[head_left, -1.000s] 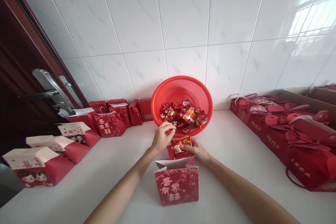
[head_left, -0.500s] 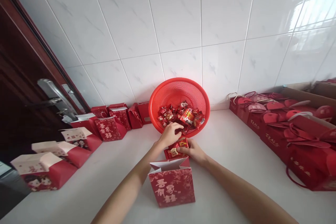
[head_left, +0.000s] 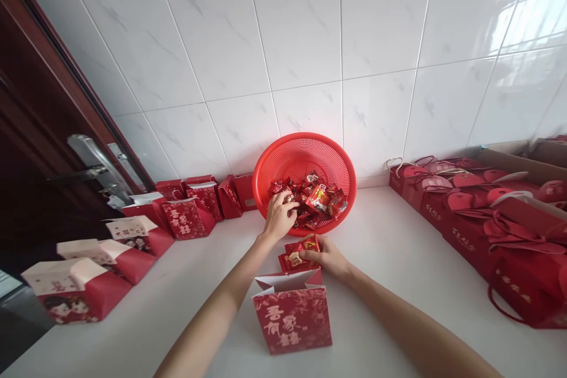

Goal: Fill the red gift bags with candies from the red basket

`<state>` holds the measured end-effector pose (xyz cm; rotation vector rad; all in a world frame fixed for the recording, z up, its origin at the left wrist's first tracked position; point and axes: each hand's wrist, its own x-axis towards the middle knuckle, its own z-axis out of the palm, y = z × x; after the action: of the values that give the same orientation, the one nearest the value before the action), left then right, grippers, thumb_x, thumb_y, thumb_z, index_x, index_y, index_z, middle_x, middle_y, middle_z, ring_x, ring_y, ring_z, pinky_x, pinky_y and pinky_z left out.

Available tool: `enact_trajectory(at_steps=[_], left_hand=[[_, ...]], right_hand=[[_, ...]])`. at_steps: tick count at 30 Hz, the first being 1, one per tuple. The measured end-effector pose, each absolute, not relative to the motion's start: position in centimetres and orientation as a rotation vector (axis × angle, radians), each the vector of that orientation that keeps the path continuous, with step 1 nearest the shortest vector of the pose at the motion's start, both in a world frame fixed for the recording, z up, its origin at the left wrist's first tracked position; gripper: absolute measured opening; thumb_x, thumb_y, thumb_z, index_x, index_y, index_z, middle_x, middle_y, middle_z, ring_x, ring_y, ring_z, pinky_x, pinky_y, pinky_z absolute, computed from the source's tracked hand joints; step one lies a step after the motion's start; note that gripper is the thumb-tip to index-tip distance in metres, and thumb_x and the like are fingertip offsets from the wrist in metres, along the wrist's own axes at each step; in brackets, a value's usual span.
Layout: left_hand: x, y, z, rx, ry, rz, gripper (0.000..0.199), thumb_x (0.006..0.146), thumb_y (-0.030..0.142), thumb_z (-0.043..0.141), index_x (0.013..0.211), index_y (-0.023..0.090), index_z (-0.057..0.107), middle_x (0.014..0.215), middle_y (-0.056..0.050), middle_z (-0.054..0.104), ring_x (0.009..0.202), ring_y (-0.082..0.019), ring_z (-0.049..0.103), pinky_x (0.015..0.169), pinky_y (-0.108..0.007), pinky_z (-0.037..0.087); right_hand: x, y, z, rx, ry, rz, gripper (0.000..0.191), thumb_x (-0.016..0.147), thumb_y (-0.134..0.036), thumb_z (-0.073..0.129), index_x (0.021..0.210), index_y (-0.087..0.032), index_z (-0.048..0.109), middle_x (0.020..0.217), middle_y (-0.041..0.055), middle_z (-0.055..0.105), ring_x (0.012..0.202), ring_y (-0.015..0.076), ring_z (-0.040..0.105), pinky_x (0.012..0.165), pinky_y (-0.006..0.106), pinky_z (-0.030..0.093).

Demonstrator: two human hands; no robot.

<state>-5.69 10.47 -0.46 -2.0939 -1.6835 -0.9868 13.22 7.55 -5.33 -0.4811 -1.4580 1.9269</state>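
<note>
A red mesh basket (head_left: 305, 144) leans toward me against the wall, with several red-wrapped sweets (head_left: 318, 198) in its bottom. My left hand (head_left: 282, 215) reaches over the basket's front left rim, its fingers curled at the sweets; whether it grips one is hard to make out. In front of the basket my right hand (head_left: 328, 257) is closed on red packets (head_left: 296, 255), thumb on top. An open-topped red paper bag (head_left: 293, 322) with white characters stands upright just nearer to me, touched by neither hand.
Red and cream paper bags (head_left: 188, 218) stand in a row at the left, near a dark door (head_left: 39, 100) with a metal handle. Red boxes with cord handles (head_left: 465, 212) fill the right side. Behind is a tiled wall (head_left: 305, 29).
My left hand has moved up and left, from the basket's front rim to the sweets inside. My right hand stays in place with the packets. The view has shifted slightly.
</note>
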Motion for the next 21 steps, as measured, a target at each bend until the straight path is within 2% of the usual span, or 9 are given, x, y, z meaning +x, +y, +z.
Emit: enact_trajectory(at_steps=[5,11,14,17,21], left_hand=[[-5.1,12.0,0.1,-2.137,-1.692,-0.870,0.047,0.076,0.012,0.064,0.123,0.021,0.069,0.132,-0.013,0.065,0.125,-0.035,0.055,0.109,-0.052,0.041],[-4.4,13.5,0.8,-2.037,-1.754,-0.838,0.048,0.070,0.005,0.063,0.115,0.020,0.071,0.112,-0.014,0.074,0.120,-0.036,0.058,0.113,-0.058,0.029],[-4.4,13.5,1.0,-2.021,-1.788,-1.004,0.037,0.073,0.007,0.063,0.105,0.022,0.074,0.107,-0.012,0.076,0.115,-0.035,0.061,0.113,-0.061,0.027],[-4.7,13.0,1.3,-1.994,-1.823,-1.328,0.026,0.076,0.012,0.065,0.095,0.025,0.076,0.102,-0.008,0.078,0.111,-0.033,0.063,0.114,-0.059,0.029],[-5.0,12.4,1.6,-1.953,-1.841,-1.725,0.020,0.078,0.015,0.066,0.092,0.023,0.077,0.101,-0.007,0.079,0.105,-0.028,0.068,0.109,-0.051,0.042]], right_hand=[[13.2,7.6,-5.4,-0.477,-1.434,1.950,0.053,0.061,-0.049,0.090,0.099,-0.015,0.074,0.101,0.0105,0.077,0.090,0.0275,0.073,0.091,0.044,0.053],[13.0,7.8,-5.7,-0.479,-1.405,1.953,0.052,0.058,-0.046,0.092,0.095,-0.015,0.073,0.094,0.0084,0.077,0.083,0.0246,0.072,0.086,0.041,0.054],[13.1,7.8,-5.6,-0.489,-1.404,1.954,0.050,0.059,-0.046,0.092,0.094,-0.016,0.073,0.094,0.0078,0.077,0.084,0.0248,0.072,0.086,0.041,0.054],[13.1,7.8,-5.5,-0.485,-1.412,1.947,0.050,0.058,-0.047,0.092,0.094,-0.016,0.073,0.094,0.0076,0.077,0.084,0.0254,0.072,0.086,0.041,0.054],[13.0,7.9,-5.6,-0.470,-1.410,1.954,0.052,0.058,-0.047,0.091,0.096,-0.016,0.073,0.095,0.0077,0.077,0.085,0.0257,0.072,0.088,0.042,0.054]])
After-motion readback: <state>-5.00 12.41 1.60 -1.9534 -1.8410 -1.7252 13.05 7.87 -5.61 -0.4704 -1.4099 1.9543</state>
